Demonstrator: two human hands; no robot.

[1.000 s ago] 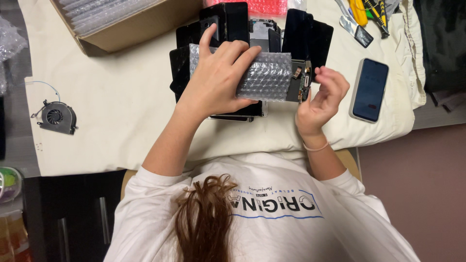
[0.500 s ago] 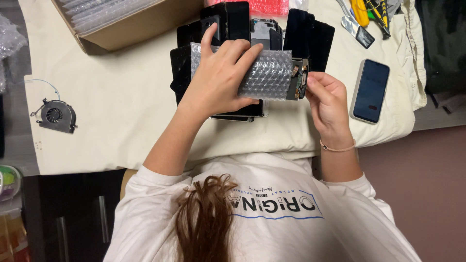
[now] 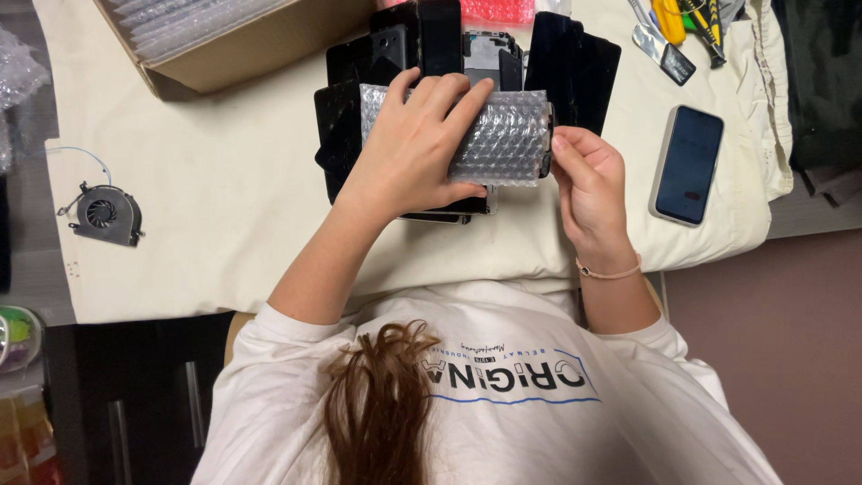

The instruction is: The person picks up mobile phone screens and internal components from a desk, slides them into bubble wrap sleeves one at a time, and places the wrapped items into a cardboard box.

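My left hand (image 3: 409, 148) lies flat over the bubble-wrap sleeve (image 3: 507, 135), fingers spread and pressing it down, thumb curled under its near edge; my right hand (image 3: 588, 184) pinches the dark phone part (image 3: 545, 144) that shows at the sleeve's right end, fingertips closed narrow on it; the sleeve itself sits on top of a stack of black phone screens (image 3: 431, 54) fanned out at the far middle of the bench (image 3: 224, 207). To do this well, I judge the left palm should keep the sleeve from sliding while the right holds the part square to the opening; a tilted part would likely catch on the bubbles, and hard pressure could hurt the glass. Further out: a phone (image 3: 687, 162) lies face up to the right, well apart; a small black fan (image 3: 103, 214) rests at the left edge; a cardboard box (image 3: 242, 40) of more sleeves stands at the far left; hand tools (image 3: 678, 22) lie at the far right.
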